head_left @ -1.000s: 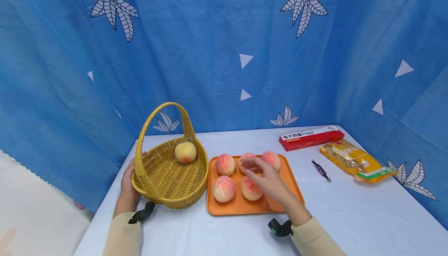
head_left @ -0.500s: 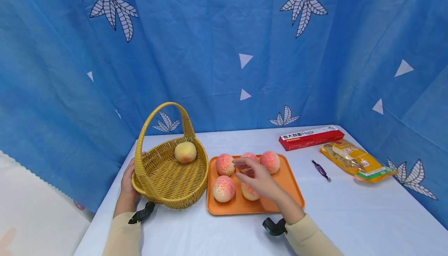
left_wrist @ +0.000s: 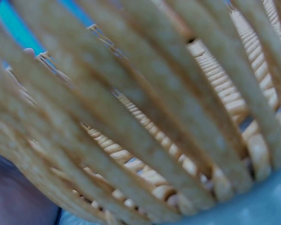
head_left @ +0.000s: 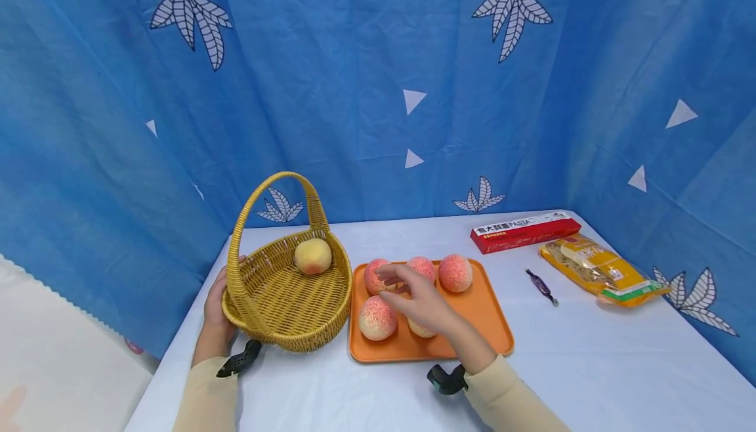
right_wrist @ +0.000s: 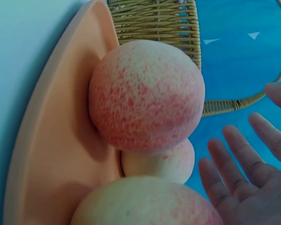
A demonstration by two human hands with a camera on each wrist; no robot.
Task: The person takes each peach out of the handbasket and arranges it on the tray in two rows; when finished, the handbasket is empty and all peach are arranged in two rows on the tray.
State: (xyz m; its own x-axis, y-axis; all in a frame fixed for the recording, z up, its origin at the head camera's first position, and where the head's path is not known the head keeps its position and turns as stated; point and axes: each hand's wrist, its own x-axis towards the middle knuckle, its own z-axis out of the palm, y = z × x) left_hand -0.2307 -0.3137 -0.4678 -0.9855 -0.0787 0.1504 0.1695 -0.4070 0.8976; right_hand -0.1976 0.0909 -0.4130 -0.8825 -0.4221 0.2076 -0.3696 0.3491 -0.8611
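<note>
My left hand (head_left: 216, 301) holds the left side of a woven basket (head_left: 295, 337) with a tall handle; its fingertips show by the rim, the rest partly hidden. One yellowish peach (head_left: 313, 257) lies inside the basket. Over an orange tray (head_left: 478, 327) my right hand (head_left: 422, 301) hovers, fingers spread and loosely bent, holding nothing. Several pink-speckled peaches sit on that tray; the front left peach (head_left: 378, 318) and back left peach (head_left: 373, 277) are nearest its fingertips. In the right wrist view, a peach (right_wrist: 147, 96) stands apart from the fingers. Basket slats (left_wrist: 154, 117) fill the left wrist view.
At the back right lie a red pasta box (head_left: 525, 232) and a yellow pasta bag (head_left: 599, 271). A purple wrapped candy (head_left: 541, 287) rests between the tray and the bag. A blue curtain (head_left: 378, 90) hangs behind the white table (head_left: 319, 392).
My right hand has shifted left over the tray, from the middle peaches toward the left ones. My left hand and the basket have stayed put.
</note>
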